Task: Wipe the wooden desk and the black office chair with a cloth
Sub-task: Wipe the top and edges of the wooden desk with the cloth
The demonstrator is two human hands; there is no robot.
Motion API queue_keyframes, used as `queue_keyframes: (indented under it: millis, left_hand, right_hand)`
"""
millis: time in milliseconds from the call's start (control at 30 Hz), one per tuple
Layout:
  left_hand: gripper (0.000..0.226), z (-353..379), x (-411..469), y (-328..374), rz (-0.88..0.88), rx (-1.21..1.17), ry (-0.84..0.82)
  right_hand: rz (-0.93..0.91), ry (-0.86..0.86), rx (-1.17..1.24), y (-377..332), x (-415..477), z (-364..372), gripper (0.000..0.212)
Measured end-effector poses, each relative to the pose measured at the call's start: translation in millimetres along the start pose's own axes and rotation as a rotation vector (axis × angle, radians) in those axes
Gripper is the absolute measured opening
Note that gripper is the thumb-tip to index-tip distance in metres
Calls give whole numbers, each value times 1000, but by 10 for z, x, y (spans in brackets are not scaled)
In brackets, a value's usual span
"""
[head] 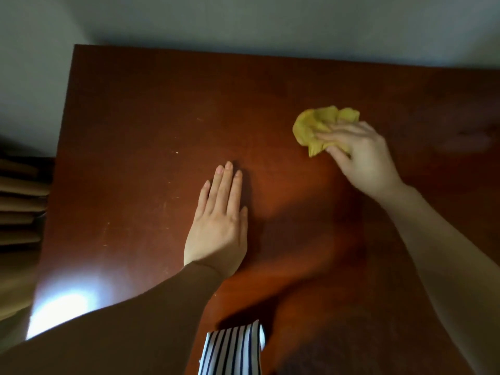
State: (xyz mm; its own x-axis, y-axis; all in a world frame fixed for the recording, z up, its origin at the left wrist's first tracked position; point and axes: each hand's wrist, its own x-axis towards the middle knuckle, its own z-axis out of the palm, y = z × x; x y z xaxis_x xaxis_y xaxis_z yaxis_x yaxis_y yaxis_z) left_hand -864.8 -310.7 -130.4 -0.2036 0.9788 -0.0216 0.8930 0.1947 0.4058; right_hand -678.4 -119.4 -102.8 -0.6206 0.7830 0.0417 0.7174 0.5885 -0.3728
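A reddish-brown wooden desk (151,109) fills most of the view. My right hand (362,155) presses a crumpled yellow cloth (316,125) against the desktop right of centre, with the fingers closed over the cloth's near edge. Flat on the desk near the middle lies my left hand (219,220), fingers straight and together, holding nothing; its arm wears a brown sleeve. The black office chair is not in view.
A pale wall (243,23) runs behind the desk's far edge and along its left side. Beige pleated curtain folds (19,201) hang at the left. A striped piece of clothing (232,350) shows at the bottom edge. Light glares on the desk's near left corner.
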Motion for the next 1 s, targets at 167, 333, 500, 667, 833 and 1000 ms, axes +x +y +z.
queue_keyframes:
  millis: [167, 333, 500, 667, 833, 1000]
  left_hand:
    - [54, 9, 10, -3, 4, -37, -4]
    - [53, 26, 8, -20, 10, -59, 19]
    - [53, 21, 25, -24, 10, -52, 19]
    - [55, 3, 34, -39, 8, -39, 12]
    - [56, 4, 29, -35, 15, -26, 14]
    - [58, 8, 13, -10, 1, -12, -3]
  right_hand:
    - [147, 109, 50, -74, 690, 121, 27]
    - [281, 191, 30, -426, 1168, 388, 30]
    - [144, 152, 48, -746, 1126, 567, 30]
    - [14, 101, 101, -880, 661, 633, 30]
    - [87, 147, 209, -972, 16, 615, 29]
    - [285, 267, 229, -848, -690, 550, 28]
